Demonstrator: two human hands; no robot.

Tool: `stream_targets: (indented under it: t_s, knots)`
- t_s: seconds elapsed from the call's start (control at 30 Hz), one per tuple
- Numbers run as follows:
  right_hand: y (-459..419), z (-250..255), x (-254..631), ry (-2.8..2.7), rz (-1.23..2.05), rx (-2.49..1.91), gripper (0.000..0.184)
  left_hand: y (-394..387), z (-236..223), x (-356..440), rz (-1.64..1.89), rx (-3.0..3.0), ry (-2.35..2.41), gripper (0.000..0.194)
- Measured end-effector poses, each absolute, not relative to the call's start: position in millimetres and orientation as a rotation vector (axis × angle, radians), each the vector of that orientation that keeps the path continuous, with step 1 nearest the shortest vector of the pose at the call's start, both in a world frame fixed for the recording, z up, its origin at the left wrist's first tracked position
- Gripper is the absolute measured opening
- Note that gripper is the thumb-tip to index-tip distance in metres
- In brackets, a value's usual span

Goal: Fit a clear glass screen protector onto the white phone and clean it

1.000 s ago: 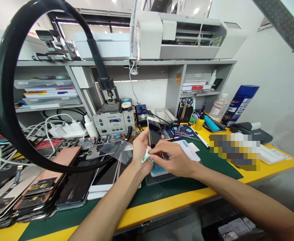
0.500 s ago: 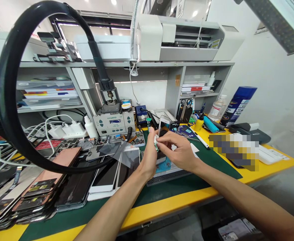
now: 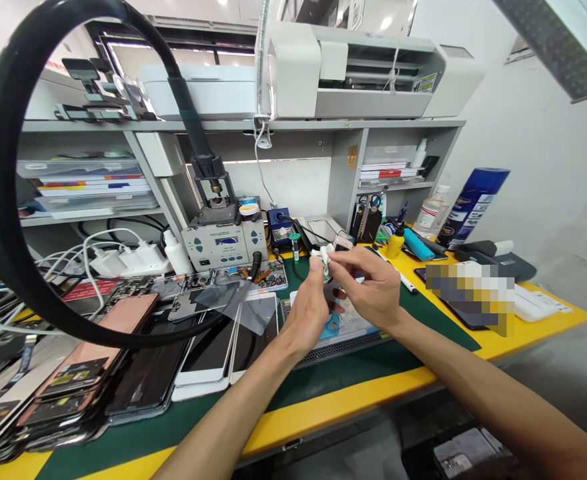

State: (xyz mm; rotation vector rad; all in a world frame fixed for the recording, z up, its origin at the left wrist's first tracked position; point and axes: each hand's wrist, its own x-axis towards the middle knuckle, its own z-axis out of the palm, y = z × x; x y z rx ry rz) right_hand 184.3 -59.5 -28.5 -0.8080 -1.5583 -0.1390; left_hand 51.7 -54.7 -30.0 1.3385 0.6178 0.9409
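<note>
Above the green mat [image 3: 283,393], my left hand [image 3: 309,308] is closed around a phone [image 3: 342,243]. It is turned nearly edge-on, and only its white top end shows behind the fingers. Between the thumb and fingertips of my right hand [image 3: 373,283] is a crumpled white-and-green wipe [image 3: 322,256], pressed against the phone's near side at the left thumb. Below both hands lies a blue and clear holder [image 3: 358,321] on a dark perforated base [image 3: 341,349]. My hands hide much of the phone.
Stacked phones and screens [image 3: 138,373] cover the left side. A thick black hose [image 3: 3,220] arches over them from the grey soldering station [image 3: 226,243]. At the right are a yellow bottle [image 3: 395,245], a blue spray can [image 3: 473,207] and a partly blurred dark phone [image 3: 431,275].
The phone has turned from showing its dark screen to nearly edge-on. Both hands have shifted right and slightly up, the wipe still pinched in the right one.
</note>
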Motion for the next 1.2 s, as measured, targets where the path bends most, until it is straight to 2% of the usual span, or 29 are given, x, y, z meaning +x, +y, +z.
stream_targets:
  t_s: [0.6, 1.2]
  knots:
    - [-54.8, -13.5, 201.8, -1.363, -0.19, -0.814, 0.013, -58.0, -28.5, 54.0, 0.935, 1.542, 0.739, 0.067]
    - [-53.5, -12.5, 207.5, -1.356, -0.15, -0.864, 0.012, -59.3, -25.2, 53.4, 0.971, 1.448, 0.7, 0.064]
